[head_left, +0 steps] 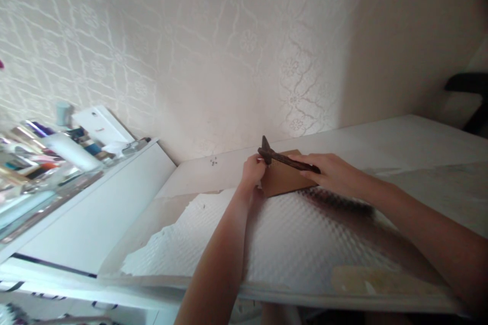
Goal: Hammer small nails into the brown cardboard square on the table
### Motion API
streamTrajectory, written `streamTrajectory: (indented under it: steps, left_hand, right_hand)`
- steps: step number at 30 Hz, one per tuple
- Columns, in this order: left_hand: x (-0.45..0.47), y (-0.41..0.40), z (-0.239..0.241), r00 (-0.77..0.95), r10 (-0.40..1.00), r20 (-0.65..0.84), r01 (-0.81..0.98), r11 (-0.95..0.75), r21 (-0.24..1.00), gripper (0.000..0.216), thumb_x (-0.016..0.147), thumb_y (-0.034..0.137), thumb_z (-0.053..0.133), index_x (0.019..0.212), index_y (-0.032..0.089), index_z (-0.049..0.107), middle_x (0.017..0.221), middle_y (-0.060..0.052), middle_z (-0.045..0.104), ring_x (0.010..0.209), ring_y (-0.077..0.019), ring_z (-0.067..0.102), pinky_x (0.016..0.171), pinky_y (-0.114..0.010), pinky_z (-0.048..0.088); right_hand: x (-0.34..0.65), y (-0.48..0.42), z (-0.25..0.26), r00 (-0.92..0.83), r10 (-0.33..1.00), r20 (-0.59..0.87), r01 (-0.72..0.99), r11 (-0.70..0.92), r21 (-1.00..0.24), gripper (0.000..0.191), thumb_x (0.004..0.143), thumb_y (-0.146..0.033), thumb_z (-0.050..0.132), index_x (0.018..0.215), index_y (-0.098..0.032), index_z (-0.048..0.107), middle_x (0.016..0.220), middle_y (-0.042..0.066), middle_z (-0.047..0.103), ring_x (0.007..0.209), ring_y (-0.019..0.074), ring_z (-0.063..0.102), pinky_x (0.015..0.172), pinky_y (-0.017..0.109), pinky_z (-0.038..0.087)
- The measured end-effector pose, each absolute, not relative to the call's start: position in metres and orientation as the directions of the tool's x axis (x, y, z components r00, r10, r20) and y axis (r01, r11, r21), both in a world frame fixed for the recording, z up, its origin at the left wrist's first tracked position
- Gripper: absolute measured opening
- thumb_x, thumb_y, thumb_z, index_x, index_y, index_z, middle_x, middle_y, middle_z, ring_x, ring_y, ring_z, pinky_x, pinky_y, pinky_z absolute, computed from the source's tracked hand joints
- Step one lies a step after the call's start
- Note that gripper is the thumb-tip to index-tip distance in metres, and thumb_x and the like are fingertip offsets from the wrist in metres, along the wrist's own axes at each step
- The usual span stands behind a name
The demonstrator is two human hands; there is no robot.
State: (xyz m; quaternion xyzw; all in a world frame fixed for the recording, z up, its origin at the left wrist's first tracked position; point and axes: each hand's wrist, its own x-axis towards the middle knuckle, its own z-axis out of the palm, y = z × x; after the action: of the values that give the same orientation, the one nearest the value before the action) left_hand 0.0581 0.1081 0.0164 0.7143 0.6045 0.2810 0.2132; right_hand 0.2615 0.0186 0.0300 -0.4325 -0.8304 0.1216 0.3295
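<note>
Hiding the handle end of a dark tool (284, 159) (hammer-like, blurred), the right hand (330, 172) wraps closed around it over a brown board (284, 186). The left hand (253, 170) curls tight beside the tool's head, and whether it pinches anything is unclear.

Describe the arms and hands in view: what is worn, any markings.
The left arm and right arm are bare to the frame edge: no sleeves show. The left hand and right hand wear no gloves, and no watch, bracelet or ring is visible. Blur hides finer detail such as nails.
</note>
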Motion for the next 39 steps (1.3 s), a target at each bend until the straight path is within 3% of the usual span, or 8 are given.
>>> streamTrajectory:
  steps: [6,12,19,25,31,39]
  left_hand:
    - [0.0584,0.1076,0.0163,0.085,0.987,0.133,0.723,-0.153,0.673,0.029,0.077,0.019,0.052,0.101,0.017,0.069,0.098,-0.007,0.071,0.091,-0.0182,0.064,0.079,-0.025,0.046]
    - [0.0576,0.1077,0.0170,0.101,0.988,0.119,0.727,-0.155,0.669,0.032,0.080,0.015,0.047,0.102,0.014,0.069,0.096,-0.009,0.072,0.089,-0.0180,0.064,0.079,-0.026,0.046]
    - [0.0581,0.1082,0.0164,0.076,0.989,0.123,0.725,-0.140,0.674,0.027,0.078,0.016,0.052,0.099,0.017,0.069,0.098,-0.007,0.071,0.092,-0.0176,0.064,0.081,-0.024,0.047]
    - [0.0581,0.1074,0.0182,0.090,0.990,0.107,0.711,-0.139,0.689,0.030,0.079,0.013,0.049,0.102,0.014,0.068,0.097,-0.009,0.071,0.090,-0.0180,0.064,0.081,-0.026,0.046]
    - [0.0575,0.1076,0.0174,0.074,0.990,0.116,0.709,-0.134,0.692,0.027,0.078,0.016,0.053,0.100,0.016,0.069,0.096,-0.008,0.071,0.090,-0.0186,0.064,0.080,-0.027,0.047]
    - [0.0568,0.1068,0.0184,0.095,0.989,0.111,0.713,-0.146,0.686,0.030,0.079,0.015,0.050,0.102,0.015,0.069,0.098,-0.008,0.072,0.091,-0.0181,0.064,0.081,-0.026,0.046]
  right_hand:
    - [0.2657,0.0235,0.0262,-0.339,0.815,0.469,0.659,0.562,-0.500,0.050,0.083,-0.018,0.048,0.131,-0.030,0.053,0.120,-0.001,0.063,0.110,0.0238,0.058,0.094,0.036,0.046]
    - [0.2616,0.0215,0.0254,-0.339,0.837,0.429,0.639,0.540,-0.548,0.048,0.085,-0.017,0.044,0.130,-0.030,0.053,0.119,-0.002,0.063,0.107,0.0221,0.060,0.092,0.036,0.047]
    - [0.2647,0.0212,0.0321,-0.213,0.874,0.437,0.666,0.457,-0.589,0.046,0.084,-0.020,0.045,0.129,-0.023,0.056,0.093,0.000,0.071,0.098,0.0221,0.064,0.088,0.034,0.049]
    - [0.2616,0.0216,0.0265,-0.288,0.865,0.412,0.661,0.490,-0.569,0.045,0.084,-0.019,0.045,0.126,-0.028,0.058,0.112,-0.001,0.067,0.101,0.0223,0.063,0.086,0.034,0.050]
    - [0.2630,0.0207,0.0300,-0.234,0.871,0.431,0.649,0.470,-0.598,0.046,0.083,-0.019,0.046,0.128,-0.026,0.056,0.100,-0.001,0.070,0.100,0.0222,0.063,0.087,0.033,0.050]
    - [0.2604,0.0223,0.0232,-0.294,0.858,0.421,0.657,0.501,-0.563,0.046,0.084,-0.019,0.045,0.128,-0.029,0.056,0.112,0.000,0.067,0.102,0.0233,0.062,0.088,0.037,0.049]
